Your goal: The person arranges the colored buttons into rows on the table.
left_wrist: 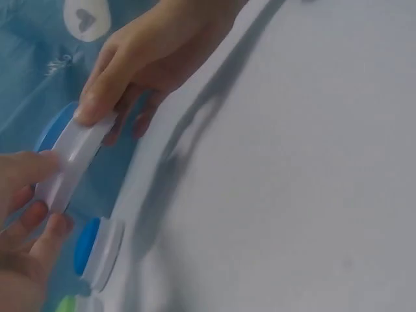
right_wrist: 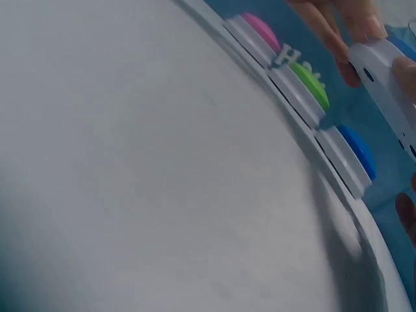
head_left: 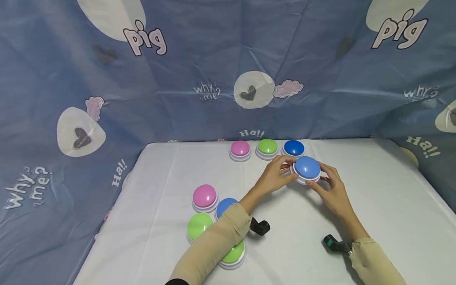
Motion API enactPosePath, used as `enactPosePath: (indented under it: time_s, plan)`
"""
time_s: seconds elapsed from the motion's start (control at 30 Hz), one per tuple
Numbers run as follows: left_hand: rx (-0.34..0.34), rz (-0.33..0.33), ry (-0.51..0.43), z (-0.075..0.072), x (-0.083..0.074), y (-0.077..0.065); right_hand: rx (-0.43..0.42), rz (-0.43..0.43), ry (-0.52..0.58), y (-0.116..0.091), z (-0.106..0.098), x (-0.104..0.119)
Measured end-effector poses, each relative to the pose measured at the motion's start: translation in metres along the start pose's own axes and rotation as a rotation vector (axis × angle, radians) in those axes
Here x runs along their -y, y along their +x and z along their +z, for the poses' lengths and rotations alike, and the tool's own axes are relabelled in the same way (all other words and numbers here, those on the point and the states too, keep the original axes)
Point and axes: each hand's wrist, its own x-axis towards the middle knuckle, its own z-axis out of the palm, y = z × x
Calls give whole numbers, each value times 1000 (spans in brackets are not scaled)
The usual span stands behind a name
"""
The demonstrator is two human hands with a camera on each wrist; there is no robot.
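A light blue push button (head_left: 307, 167) with a white round base is held up off the white table, tilted toward the head camera. My left hand (head_left: 276, 174) grips its left edge between thumb and fingers. On the opposite edge, my right hand (head_left: 334, 190) pinches the base. In the left wrist view the base (left_wrist: 77, 156) shows side-on between both hands. Just behind it stands a dark blue button (head_left: 293, 148), last in a row with a green button (head_left: 267, 147) and a pink button (head_left: 240, 149).
Under and beside my left forearm lie a second pink button (head_left: 204, 196), another blue button (head_left: 225, 206) and two green ones, partly covered by the sleeve (head_left: 213, 241). Black wrist devices (head_left: 261, 227) hang at both wrists. Blue printed cloth (head_left: 199, 51) hangs behind the table (head_left: 285, 253).
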Motion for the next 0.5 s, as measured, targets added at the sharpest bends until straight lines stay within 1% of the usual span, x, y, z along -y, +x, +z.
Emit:
enactPosePath:
  time_s: [0.13, 0.27, 0.37, 0.5]
  plan:
    - [-49, -8, -20, 13, 3, 9, -13, 22, -22, 9, -3, -8]
    - [-85, -61, 19, 28, 0, 18, -29, 43, -41, 18, -7, -37]
    - [-97, -123, 9, 41, -4, 24, -33, 71, -72, 25, -11, -59]
    - [-111, -170, -4, 60, -5, 28, -23, 121, -114, 30, -15, -68]
